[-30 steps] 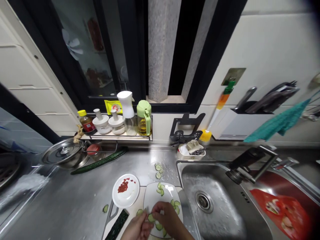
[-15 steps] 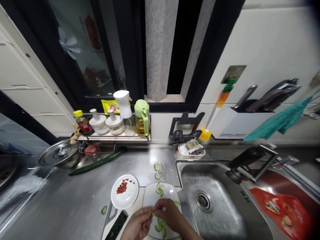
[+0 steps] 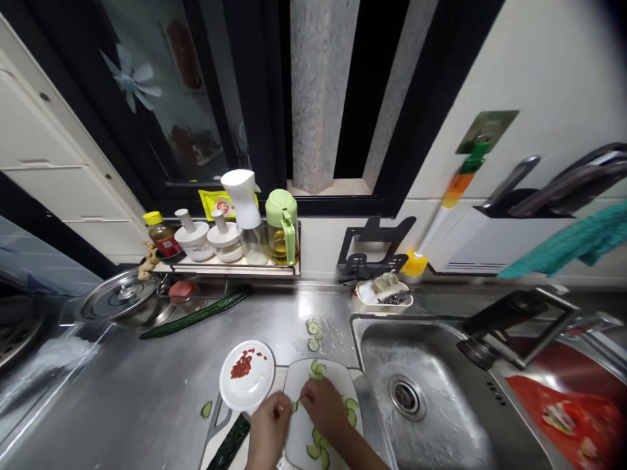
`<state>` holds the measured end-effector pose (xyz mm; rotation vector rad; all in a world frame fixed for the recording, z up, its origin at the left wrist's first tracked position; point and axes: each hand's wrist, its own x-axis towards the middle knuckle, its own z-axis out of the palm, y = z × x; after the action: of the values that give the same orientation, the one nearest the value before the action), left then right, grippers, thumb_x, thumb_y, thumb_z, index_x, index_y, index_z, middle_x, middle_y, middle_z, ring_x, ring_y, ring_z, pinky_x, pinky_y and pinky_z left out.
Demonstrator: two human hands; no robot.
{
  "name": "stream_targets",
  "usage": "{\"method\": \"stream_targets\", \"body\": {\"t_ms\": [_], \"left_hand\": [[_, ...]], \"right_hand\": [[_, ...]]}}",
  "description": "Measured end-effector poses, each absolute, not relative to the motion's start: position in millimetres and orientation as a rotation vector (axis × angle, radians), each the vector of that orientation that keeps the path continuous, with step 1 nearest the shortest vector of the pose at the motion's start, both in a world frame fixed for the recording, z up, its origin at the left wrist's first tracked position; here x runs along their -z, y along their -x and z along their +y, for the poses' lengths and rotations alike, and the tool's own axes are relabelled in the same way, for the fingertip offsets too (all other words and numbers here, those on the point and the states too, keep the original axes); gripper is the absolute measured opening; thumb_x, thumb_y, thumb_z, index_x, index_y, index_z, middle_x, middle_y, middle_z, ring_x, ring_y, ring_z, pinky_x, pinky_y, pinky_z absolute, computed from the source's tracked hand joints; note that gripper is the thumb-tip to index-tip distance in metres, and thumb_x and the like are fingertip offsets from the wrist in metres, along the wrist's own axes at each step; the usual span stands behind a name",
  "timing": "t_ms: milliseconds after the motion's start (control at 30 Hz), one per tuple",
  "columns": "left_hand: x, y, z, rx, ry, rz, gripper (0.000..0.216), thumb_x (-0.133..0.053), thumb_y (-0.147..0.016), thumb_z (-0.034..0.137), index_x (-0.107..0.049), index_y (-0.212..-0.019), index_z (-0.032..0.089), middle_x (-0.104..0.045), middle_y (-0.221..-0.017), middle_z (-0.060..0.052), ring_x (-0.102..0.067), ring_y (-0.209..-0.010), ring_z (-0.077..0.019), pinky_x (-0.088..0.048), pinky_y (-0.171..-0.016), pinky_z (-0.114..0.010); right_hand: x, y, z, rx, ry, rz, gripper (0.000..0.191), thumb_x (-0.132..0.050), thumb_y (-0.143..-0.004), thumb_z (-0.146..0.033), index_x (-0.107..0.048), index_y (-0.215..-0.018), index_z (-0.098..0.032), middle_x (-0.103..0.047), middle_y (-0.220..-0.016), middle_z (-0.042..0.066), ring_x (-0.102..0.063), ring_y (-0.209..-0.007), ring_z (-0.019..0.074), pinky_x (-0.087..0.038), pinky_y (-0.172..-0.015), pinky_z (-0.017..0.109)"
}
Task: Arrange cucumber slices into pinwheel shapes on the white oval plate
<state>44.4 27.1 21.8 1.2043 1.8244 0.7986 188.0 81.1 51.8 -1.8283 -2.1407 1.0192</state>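
Observation:
My left hand (image 3: pixel 267 423) and my right hand (image 3: pixel 322 405) meet over a white square plate (image 3: pixel 298 438) at the bottom centre. Between their pinched fingertips is a thin cucumber slice (image 3: pixel 296 405). More cucumber slices (image 3: pixel 349 412) lie on the plate around my right hand. A small round white plate (image 3: pixel 246 375) with chopped red bits sits just left of it. A dark green cucumber piece (image 3: pixel 228 444) lies on the cutting board below that plate.
Loose cucumber slices (image 3: pixel 313 329) lie on the steel counter beyond the plate. A long cucumber (image 3: pixel 196 314) rests near a steel pot lid (image 3: pixel 117 297). Condiment bottles stand on a rack (image 3: pixel 230 261). The sink (image 3: pixel 431 391) is right, with a red board (image 3: pixel 568 411).
Both hands have shifted slightly up over the square plate, still pinching the slice between them. The camera has tilted a little to the left.

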Motion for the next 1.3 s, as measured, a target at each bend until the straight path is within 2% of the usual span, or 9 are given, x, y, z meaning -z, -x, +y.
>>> {"method": "stream_targets", "body": {"t_ms": [167,467,667,933,1100,1300], "left_hand": [[-23,-47,30,-0.712,-1.335,1.933,0.024,-0.043,-0.082,0.031,-0.061,-0.07,0.022,-0.066,-0.071,-0.002,-0.06,-0.071,-0.0163,-0.042,-0.069,-0.026],[-17,-47,30,-0.694,-1.373,1.985,0.02,-0.043,-0.082,0.025,-0.06,-0.071,0.022,-0.066,-0.076,-0.004,-0.06,-0.074,-0.017,-0.043,-0.073,-0.028],[-7,-46,24,-0.772,-1.307,1.989,0.028,-0.048,-0.08,0.03,-0.065,-0.099,0.019,-0.068,-0.092,-0.009,-0.063,-0.086,-0.0216,-0.047,-0.082,-0.034],[1,-41,21,-0.729,-1.346,1.956,0.025,-0.05,-0.079,0.03,-0.068,-0.093,0.021,-0.067,-0.092,-0.009,-0.064,-0.085,-0.0218,-0.049,-0.081,-0.035],[-10,-44,21,-0.708,-1.331,1.98,0.024,-0.047,-0.081,0.029,-0.066,-0.093,0.021,-0.066,-0.094,-0.009,-0.064,-0.088,-0.0216,-0.048,-0.086,-0.035],[-16,-47,20,-0.725,-1.316,1.971,0.025,-0.046,-0.082,0.03,-0.066,-0.093,0.019,-0.065,-0.093,-0.01,-0.063,-0.089,-0.0223,-0.047,-0.087,-0.036]], "right_hand": [[-51,-179,81,-0.842,1.835,-2.276,0.018,-0.051,-0.077,-0.011,-0.063,-0.084,-0.023,-0.07,-0.082,0.002,-0.058,-0.093,0.0229,-0.032,-0.073,0.033],[-41,-175,78,-0.693,1.751,-2.436,0.02,-0.046,-0.088,-0.015,-0.063,-0.083,-0.022,-0.071,-0.091,0.002,-0.056,-0.099,0.0242,-0.031,-0.077,0.037],[-32,-177,74,-0.603,1.702,-2.496,0.015,-0.052,-0.087,-0.017,-0.066,-0.084,-0.021,-0.068,-0.102,0.005,-0.054,-0.106,0.0268,-0.035,-0.081,0.039],[-19,-180,69,-0.572,1.656,-2.535,0.015,-0.054,-0.086,-0.016,-0.068,-0.089,-0.02,-0.069,-0.098,0.005,-0.056,-0.107,0.0258,-0.04,-0.084,0.037],[-8,-184,55,-0.474,1.557,-2.561,0.019,-0.051,-0.089,-0.021,-0.066,-0.1,-0.024,-0.069,-0.1,0.004,-0.057,-0.105,0.0257,-0.04,-0.086,0.039],[6,-193,43,-0.37,1.423,-2.637,0.033,-0.047,-0.089,-0.021,-0.058,-0.119,-0.027,-0.068,-0.113,0.004,-0.055,-0.112,0.0302,-0.043,-0.085,0.045]]}}
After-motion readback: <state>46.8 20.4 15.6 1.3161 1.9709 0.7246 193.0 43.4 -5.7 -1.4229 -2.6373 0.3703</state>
